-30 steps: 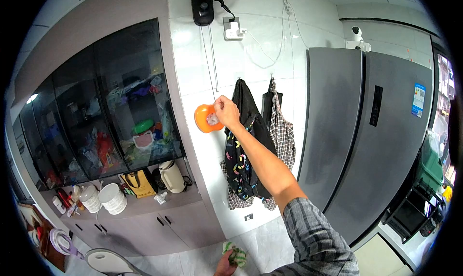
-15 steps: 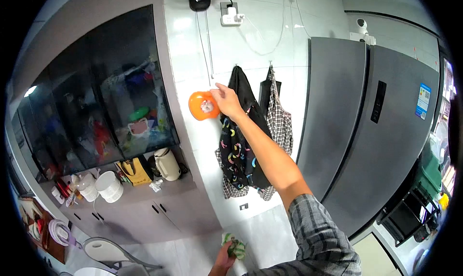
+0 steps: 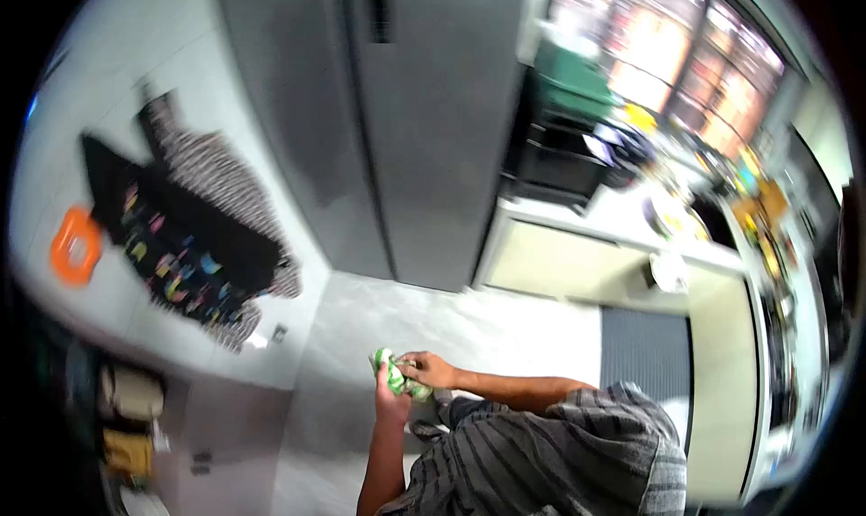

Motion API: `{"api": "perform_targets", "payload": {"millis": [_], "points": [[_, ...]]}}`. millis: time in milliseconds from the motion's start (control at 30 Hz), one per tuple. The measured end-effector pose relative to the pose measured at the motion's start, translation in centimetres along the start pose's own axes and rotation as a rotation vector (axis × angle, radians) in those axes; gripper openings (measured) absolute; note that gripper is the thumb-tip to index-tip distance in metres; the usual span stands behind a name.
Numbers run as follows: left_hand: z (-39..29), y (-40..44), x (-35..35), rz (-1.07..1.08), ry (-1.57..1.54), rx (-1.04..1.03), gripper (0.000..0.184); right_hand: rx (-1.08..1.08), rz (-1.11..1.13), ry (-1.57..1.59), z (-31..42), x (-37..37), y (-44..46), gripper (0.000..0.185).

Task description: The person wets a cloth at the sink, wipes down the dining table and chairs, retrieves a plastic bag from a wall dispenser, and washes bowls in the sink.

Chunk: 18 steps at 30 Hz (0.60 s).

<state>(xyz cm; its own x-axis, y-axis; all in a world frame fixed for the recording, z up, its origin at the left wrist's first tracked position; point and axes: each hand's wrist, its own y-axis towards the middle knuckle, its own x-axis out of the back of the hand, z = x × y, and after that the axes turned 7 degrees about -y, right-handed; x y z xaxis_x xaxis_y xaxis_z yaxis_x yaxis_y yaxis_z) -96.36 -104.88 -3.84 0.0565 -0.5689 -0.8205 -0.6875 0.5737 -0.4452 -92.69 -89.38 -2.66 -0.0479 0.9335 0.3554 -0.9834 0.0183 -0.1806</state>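
Note:
My left hand point(image 3: 390, 402) is closed around a crumpled green-and-white cloth point(image 3: 386, 366) in front of my body. My right hand point(image 3: 431, 370) meets it from the right, its bent fingers on the same cloth. Some of the cloth is hidden behind the fingers, and blur hides its finer details. On the wall at the left hangs an orange plastic holder point(image 3: 63, 262), well away from both hands. Beside it, a black patterned apron point(image 3: 167, 254) and a checked one point(image 3: 216, 169) hang from hooks.
A tall grey refrigerator point(image 3: 442, 137) stands ahead. To the right runs a cluttered counter point(image 3: 631, 214) with a green bin point(image 3: 573, 83) on a black rack, beneath a window. A dark mat point(image 3: 645, 354) lies on the floor. A low cabinet point(image 3: 216, 435) stands at lower left.
The view has swung right, toward the refrigerator and counter. My right hand has left the orange holder and come down to the cloth in my left hand.

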Motion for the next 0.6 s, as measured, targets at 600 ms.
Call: {"api": "perform_targets", "payload": {"millis": [600], "points": [[39.0,6.5,-18.6,0.187,0.615,0.791,0.04,-0.34,-1.136,0.731,-21.3,24.2,-31.1,0.028]]}}
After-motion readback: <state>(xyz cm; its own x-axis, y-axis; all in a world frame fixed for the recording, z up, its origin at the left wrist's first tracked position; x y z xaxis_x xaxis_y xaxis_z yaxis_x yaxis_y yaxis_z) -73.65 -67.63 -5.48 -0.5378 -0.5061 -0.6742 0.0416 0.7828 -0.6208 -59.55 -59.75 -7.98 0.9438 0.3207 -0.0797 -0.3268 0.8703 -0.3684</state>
